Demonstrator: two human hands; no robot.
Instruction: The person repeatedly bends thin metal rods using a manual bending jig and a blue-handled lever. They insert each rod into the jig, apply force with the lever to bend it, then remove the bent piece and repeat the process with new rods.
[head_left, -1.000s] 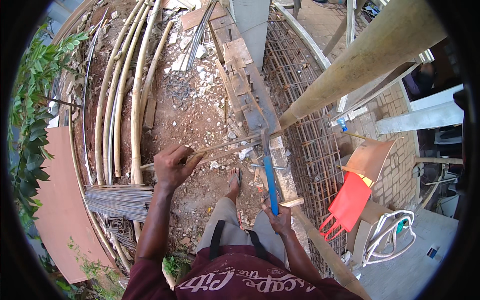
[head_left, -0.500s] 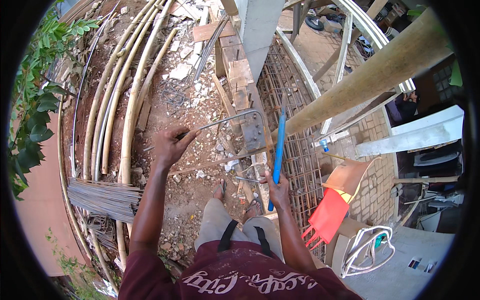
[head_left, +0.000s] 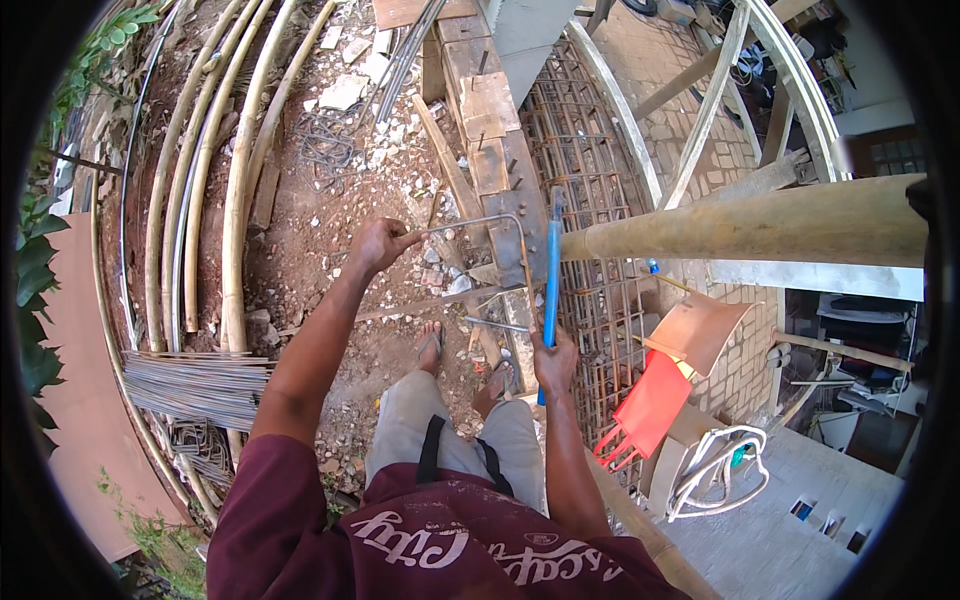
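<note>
Steel rod (head_left: pixel 481 220) is in the air over the pin-studded end of a dark board (head_left: pixel 534 190), with one leg reaching toward the left and the other running down toward the body. A rounded corner joins the two legs, close to square. The left leg looks grey; the near one shows rusty brown.

The left hand (head_left: pixel 380 247) has its fingers closed around the grey leg — thumb and forefinger pinched together where the rod leaves the grip. The right hand (head_left: pixel 555 358) is wrapped around the lower part of a blue-handled tool (head_left: pixel 552 275), which stands just beside the rusty leg. That leg comes down to the right thumb; whether the thumb clamps it or merely meets it, I cannot tell.

As for handling, the rod is thin, so it should be light enough for one hand, yet stiff: it will probably keep its corner and move as one piece. Nothing about it seems fragile. Rust likely gives the near leg some bite, while the greyer leg may slide or roll more readily between the fingers. With the corner set well off from the left grip, the rod could twist in a loose pinch, so a full-fist hold partway along the straight leg seems best, fingers clear of the cut ends.

Left of the person lies a bundle of straight rods (head_left: pixel 195 390); right of the board stretches a rusty rebar cage (head_left: pixel 590 190).
</note>
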